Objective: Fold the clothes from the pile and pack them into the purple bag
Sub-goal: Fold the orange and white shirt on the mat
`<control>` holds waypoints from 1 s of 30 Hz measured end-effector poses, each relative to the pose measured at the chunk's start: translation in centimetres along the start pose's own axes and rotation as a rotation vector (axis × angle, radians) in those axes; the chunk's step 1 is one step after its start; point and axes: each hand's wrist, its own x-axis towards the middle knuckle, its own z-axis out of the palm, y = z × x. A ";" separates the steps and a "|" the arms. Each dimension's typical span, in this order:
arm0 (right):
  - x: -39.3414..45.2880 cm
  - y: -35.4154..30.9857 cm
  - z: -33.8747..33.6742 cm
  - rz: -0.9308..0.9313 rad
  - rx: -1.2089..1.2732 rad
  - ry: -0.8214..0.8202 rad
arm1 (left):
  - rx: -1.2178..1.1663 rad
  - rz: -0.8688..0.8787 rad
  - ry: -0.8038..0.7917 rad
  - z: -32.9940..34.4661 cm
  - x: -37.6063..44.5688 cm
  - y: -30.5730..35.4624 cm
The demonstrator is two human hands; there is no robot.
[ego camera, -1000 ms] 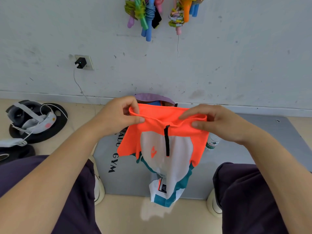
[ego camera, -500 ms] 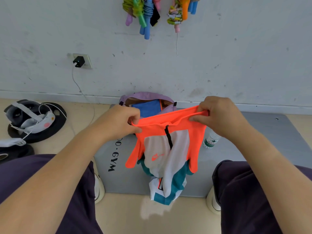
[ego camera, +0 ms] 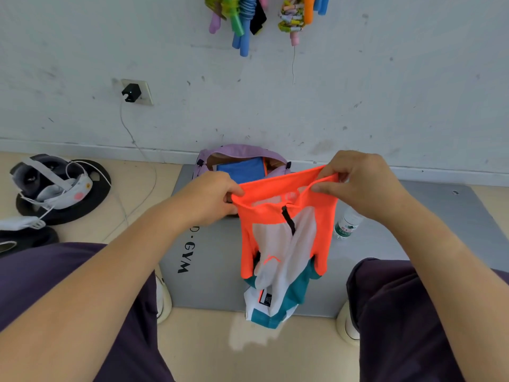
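An orange, white and teal zip top (ego camera: 283, 238) hangs in the air in front of me, above a grey gym mat (ego camera: 209, 244). My left hand (ego camera: 209, 197) pinches its orange upper edge at the left. My right hand (ego camera: 355, 183) pinches the same edge at the right, a little higher. The purple bag (ego camera: 237, 153) stands open on the mat against the wall, behind the top, with a blue folded garment (ego camera: 239, 169) inside. The top's lower half hides part of the mat.
A plastic water bottle (ego camera: 345, 224) lies on the mat right of the top. A headset with white cables (ego camera: 52, 183) sits on a black round base at left. Coloured skipping ropes (ego camera: 248, 17) hang on the wall. My knees flank the mat.
Both hands have drawn closer together along the orange edge, and the right has risen above the left. The top now hangs narrower, with its sides folding inward. The bag's opening shows more.
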 end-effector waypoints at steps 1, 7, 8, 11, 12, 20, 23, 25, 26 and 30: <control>0.0 0.0 0.0 -0.019 -0.035 -0.012 | 0.012 -0.002 0.035 -0.3 0.0 -0.2; 0.1 0.6 0.6 -0.046 -0.226 -0.062 | 0.036 0.002 0.196 -1.6 -0.3 -0.7; 0.1 0.6 0.8 -0.048 -0.227 -0.036 | 0.057 -0.004 0.206 -1.5 -0.3 -0.6; 0.1 0.2 1.1 -0.055 -0.194 0.059 | 0.016 -0.034 0.225 -0.9 -0.3 -0.6; 0.0 0.1 1.2 -0.058 -0.182 0.082 | -0.033 -0.054 0.222 -0.7 -0.3 -0.6; 0.5 0.6 1.6 -0.027 -0.198 0.076 | -0.351 -0.138 0.145 -0.6 -0.2 -0.7; 0.4 0.6 1.7 -0.006 -0.109 0.082 | -0.223 -0.090 0.048 -0.5 -0.2 -1.0; 0.4 0.7 1.6 0.076 0.066 0.071 | -0.288 -0.107 0.053 -0.3 -0.1 -1.2; 0.3 0.7 1.5 0.126 0.157 0.045 | -0.426 -0.140 0.047 -0.5 -0.2 -0.9; 0.3 0.9 1.2 0.272 0.365 0.005 | -0.925 -0.244 0.102 -0.7 -0.2 -0.2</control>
